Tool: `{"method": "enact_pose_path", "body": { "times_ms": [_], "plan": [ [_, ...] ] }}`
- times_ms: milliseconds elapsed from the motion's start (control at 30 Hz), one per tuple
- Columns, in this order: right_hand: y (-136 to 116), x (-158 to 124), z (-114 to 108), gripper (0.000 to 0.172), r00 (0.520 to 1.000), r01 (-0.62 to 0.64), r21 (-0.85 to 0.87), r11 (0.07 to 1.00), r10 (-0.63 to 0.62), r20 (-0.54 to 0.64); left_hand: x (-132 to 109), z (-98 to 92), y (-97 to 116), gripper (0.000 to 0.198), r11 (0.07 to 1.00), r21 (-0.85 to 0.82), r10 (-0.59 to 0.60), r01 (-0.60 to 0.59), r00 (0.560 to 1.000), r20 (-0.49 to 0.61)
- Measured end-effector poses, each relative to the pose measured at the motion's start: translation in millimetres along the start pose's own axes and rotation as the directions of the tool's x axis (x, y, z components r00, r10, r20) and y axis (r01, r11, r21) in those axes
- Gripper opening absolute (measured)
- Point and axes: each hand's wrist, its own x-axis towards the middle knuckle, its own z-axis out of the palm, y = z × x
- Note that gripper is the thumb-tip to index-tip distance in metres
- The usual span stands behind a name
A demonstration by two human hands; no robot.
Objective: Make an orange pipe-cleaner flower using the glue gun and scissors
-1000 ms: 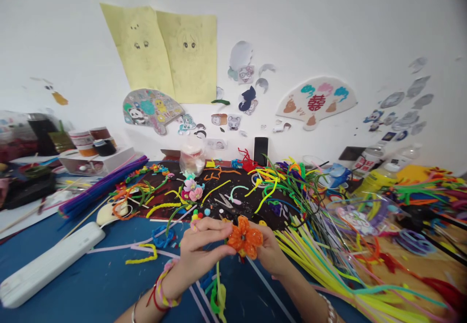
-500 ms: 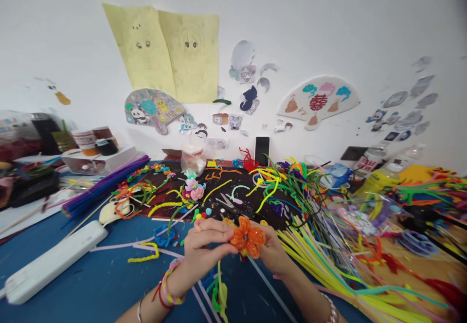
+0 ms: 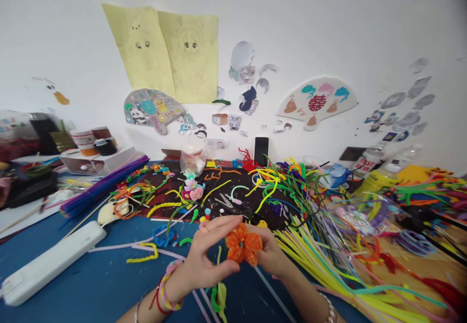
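Observation:
An orange pipe-cleaner flower [image 3: 242, 245] is held up over the blue table [image 3: 91, 279] between both hands. My left hand [image 3: 207, 255] pinches its left side, thumb below and fingers curved over the top. My right hand [image 3: 272, 252] grips the flower's right side from behind, its fingers mostly hidden by the petals. Green and yellow pipe-cleaner bits [image 3: 219, 296] lie under my left wrist, which wears coloured bands.
A heap of long yellow and green pipe cleaners [image 3: 328, 264] fans out on the right. A white power strip [image 3: 51, 262] lies at left, beside a purple pipe-cleaner bundle [image 3: 102, 187]. Small scissors [image 3: 228, 201] and a pink flower [image 3: 193, 189] rest on the dark mat; bottles stand at the back right.
The flower has turned a little in my hands. My left fingers have lifted and opened into a wider curve around it. The hands stay in the same place.

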Motion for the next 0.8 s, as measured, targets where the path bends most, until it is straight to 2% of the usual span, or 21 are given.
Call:
{"method": "enact_pose_path", "body": {
  "times_ms": [100, 467, 800],
  "plan": [
    [1.6, -1.1, 0.3, 0.027, 1.000, 0.000, 0.003, 1.000, 0.000, 0.004, 1.0, 1.0, 0.2, 0.054, 0.999, -0.047, -0.004, 0.004, 1.000, 0.001],
    [3.0, -2.6, -0.7, 0.019, 1.000, 0.017, 0.062, 0.998, -0.017, 0.011, 3.3, 4.7, -5.9, 0.059, 0.990, -0.139, -0.017, 0.005, 0.996, -0.085],
    [-1.1, -1.0, -1.2, 0.020, 0.999, 0.035, -0.001, 0.999, -0.035, 0.008, 6.6, 2.9, -1.1, 0.054, 0.987, -0.159, -0.039, 0.026, 0.996, -0.082]
  ]
}}
